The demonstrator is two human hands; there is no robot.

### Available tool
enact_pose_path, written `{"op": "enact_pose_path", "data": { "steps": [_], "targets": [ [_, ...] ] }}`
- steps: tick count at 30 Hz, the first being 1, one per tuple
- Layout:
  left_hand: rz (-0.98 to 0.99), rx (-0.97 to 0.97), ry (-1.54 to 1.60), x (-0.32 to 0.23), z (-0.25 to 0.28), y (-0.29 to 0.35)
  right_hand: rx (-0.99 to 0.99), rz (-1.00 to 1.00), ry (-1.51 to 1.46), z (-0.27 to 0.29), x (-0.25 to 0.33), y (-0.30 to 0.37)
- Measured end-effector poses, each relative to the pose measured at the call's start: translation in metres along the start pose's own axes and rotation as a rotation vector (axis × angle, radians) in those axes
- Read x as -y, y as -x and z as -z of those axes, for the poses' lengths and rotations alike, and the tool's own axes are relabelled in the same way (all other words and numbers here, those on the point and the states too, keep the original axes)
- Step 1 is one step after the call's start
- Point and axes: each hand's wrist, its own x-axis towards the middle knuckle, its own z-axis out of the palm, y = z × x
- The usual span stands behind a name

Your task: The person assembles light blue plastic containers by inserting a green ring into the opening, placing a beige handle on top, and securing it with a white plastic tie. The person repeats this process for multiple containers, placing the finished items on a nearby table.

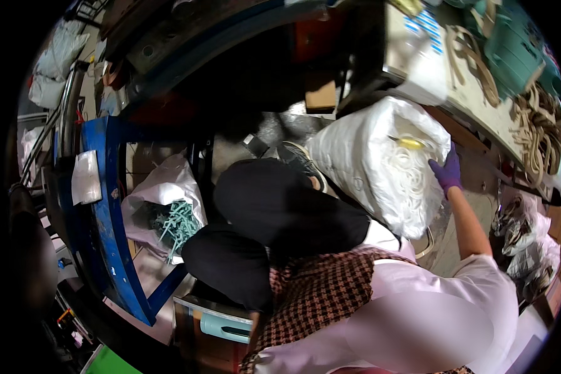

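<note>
Where a blue frame stands far left of the fingers, a plastic bag of green pieces sits beside it. Just left of the fingers gapes a white sack of pale rings, a cluttered bench beyond. The gloved right hand touches the sack's rim, thumb apart; whether clamped, I cannot tell.

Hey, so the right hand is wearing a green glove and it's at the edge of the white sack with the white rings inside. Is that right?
Not quite: the head view shows the right hand in a purple glove, not a green one. It is at the edge of the white sack, with white rings inside.
</note>
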Motion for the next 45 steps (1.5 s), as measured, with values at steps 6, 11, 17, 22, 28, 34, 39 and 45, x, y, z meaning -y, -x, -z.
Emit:
{"op": "enact_pose_path", "data": {
  "steps": [6, 11, 17, 22, 28, 34, 39, 45],
  "targets": [
    [0.317, 0.204, 0.153, 0.013, -0.079, 0.064, 0.221, -0.212, 0.129, 0.001, -0.002, -0.047],
    [0.373, 0.219, 0.188, 0.008, -0.107, 0.079, 0.193, -0.244, 0.046, -0.002, -0.031, -0.041],
    [0.403, 0.164, 0.243, 0.007, -0.158, 0.119, 0.260, -0.073, -0.257, -0.005, -0.038, -0.050],
    [0.231, 0.113, 0.180, 0.013, -0.148, 0.110, 0.305, 0.061, -0.233, -0.006, -0.042, -0.047],
    [-0.042, -0.373, 0.475, -0.016, -0.026, 0.069, -0.158, 0.536, 0.768, 0.077, 0.093, 0.008],
    [-0.389, -0.806, 0.743, -0.256, 0.072, 0.094, 0.450, 0.756, -0.454, 0.081, 0.225, 0.055],
    [-0.696, -0.317, 0.344, -0.390, -0.012, 0.012, 0.497, 1.097, -0.191, -0.006, 0.333, 0.044],
    [-0.847, -0.166, 0.276, -0.407, -0.081, -0.045, 0.753, 1.199, -0.044, -0.014, 0.317, 0.003]
  ]
}}
